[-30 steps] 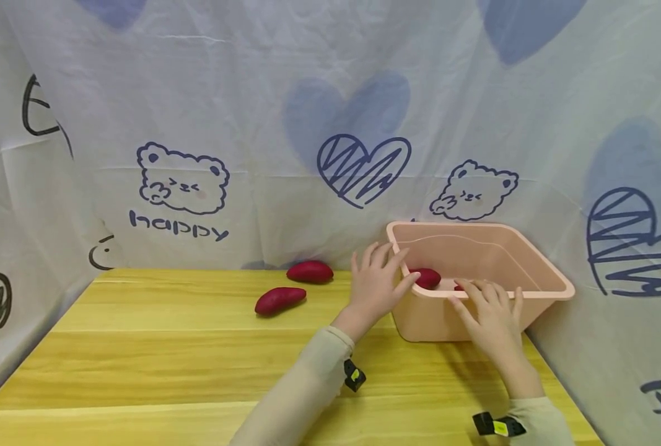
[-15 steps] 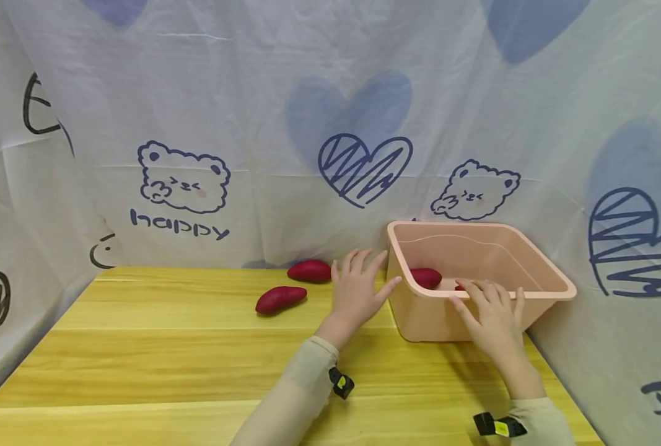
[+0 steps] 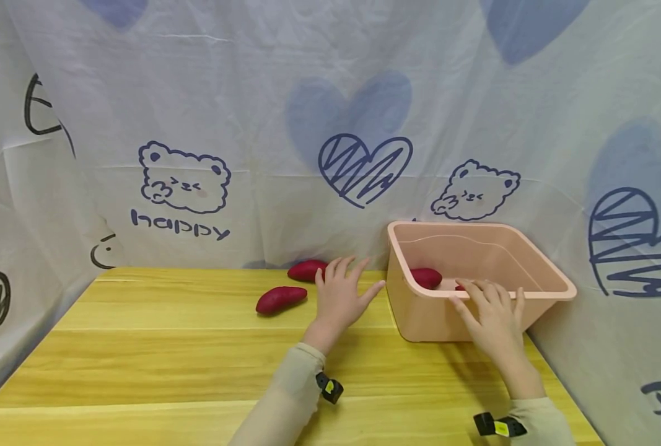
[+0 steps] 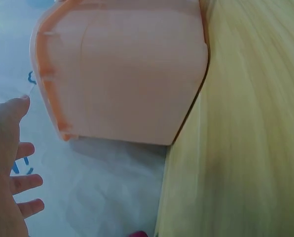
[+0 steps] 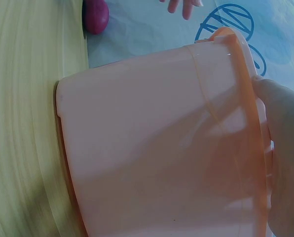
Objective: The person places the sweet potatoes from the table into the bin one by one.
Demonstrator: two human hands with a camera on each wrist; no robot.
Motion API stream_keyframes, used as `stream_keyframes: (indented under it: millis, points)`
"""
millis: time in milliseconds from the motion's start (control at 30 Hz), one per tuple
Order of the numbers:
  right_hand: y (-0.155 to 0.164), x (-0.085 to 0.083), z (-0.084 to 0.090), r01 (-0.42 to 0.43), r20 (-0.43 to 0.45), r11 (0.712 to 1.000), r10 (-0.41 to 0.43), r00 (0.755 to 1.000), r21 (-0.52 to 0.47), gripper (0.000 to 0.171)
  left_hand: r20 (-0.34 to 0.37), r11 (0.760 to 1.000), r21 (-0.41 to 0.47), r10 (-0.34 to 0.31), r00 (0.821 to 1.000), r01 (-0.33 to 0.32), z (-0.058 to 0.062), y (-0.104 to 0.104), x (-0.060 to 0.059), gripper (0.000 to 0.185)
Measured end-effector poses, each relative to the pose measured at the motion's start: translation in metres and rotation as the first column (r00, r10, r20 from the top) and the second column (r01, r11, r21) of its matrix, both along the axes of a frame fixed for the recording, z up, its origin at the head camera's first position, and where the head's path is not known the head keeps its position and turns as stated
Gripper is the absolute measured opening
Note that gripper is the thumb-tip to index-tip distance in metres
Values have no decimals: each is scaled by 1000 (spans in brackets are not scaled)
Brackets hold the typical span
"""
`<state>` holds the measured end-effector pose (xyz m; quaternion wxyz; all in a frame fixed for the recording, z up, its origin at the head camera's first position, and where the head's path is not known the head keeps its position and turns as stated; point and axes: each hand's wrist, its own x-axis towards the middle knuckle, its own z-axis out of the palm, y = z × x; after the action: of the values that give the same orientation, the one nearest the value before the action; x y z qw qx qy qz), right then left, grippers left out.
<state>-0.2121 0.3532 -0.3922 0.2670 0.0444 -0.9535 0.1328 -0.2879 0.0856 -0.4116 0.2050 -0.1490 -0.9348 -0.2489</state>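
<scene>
My left hand [image 3: 338,300], fingers spread and holding nothing, hovers left of the peach-pink plastic bin [image 3: 427,322]. Its fingertips partly cover the right end of a dark red sweet potato [image 3: 305,270] by the back cloth. A second sweet potato [image 3: 280,300] lies a little nearer, to the left of that hand. My right hand [image 3: 494,325] grips the bin's near rim; in the right wrist view the thumb [image 5: 268,91] presses on the rim, the other fingers mostly hidden. Inside the bin are a sweet potato [image 3: 427,278] and a small red bit beside the right fingertips.
The wooden table [image 3: 157,359] runs up to a hanging white cloth [image 3: 263,124] printed with hearts and bears. At the right the bin stands close to the cloth. Each wrist carries a small black camera [image 3: 329,388].
My left hand has moved left, off the bin's left rim, towards the back sweet potato. The right hand and the bin have stayed in place.
</scene>
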Motion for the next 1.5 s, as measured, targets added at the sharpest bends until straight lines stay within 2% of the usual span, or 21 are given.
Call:
stream_keyframes:
  millis: [433, 833, 1233, 1500]
  points:
    - [1, -1, -1, -3, -8, 1000, 3, 1000, 3, 47, 37, 996, 79, 35, 999, -38, -18, -28, -4, 63]
    - [1, 0, -1, -7, -11, 1000, 7, 1000, -2, 48, 86, 991, 68, 110, 990, -116, -30, -49, -10, 66]
    - [0, -2, -1, -12, -16, 1000, 12, 1000, -2, 48, 180, 980, 73, 168, 969, -183, -44, -77, -19, 70]
    - [1, -2, -1, -9, -19, 1000, 9, 1000, -1, 47, 205, 972, 88, 196, 959, -218, -55, -93, -24, 71]
